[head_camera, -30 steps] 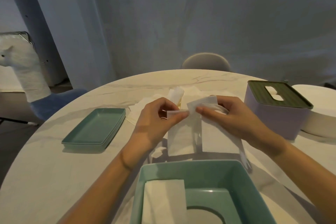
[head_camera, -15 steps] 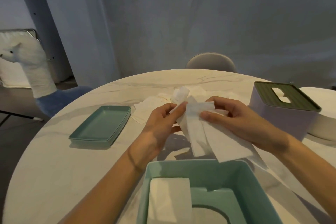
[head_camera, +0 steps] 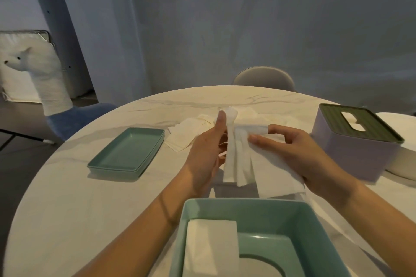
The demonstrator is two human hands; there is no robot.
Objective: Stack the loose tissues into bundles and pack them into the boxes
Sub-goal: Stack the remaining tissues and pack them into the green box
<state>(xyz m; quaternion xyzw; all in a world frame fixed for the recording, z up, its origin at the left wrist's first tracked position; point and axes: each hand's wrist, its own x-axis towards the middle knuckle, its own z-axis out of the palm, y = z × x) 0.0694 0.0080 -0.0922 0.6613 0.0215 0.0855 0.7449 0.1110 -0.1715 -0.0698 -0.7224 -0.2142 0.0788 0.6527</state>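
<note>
tissue bundle (head_camera: 238, 159) held above table, just behind teal box (head_camera: 252, 207) | right hand (head_camera: 299, 155) pinching bundle | left hand (head_camera: 207, 150) flat against bundle's left side, fingers straight | folded tissue (head_camera: 211, 247) inside teal box

Two boxes (head_camera: 258, 236) (head_camera: 355, 139) — two hands (head_camera: 207, 155) (head_camera: 299, 155)
</note>
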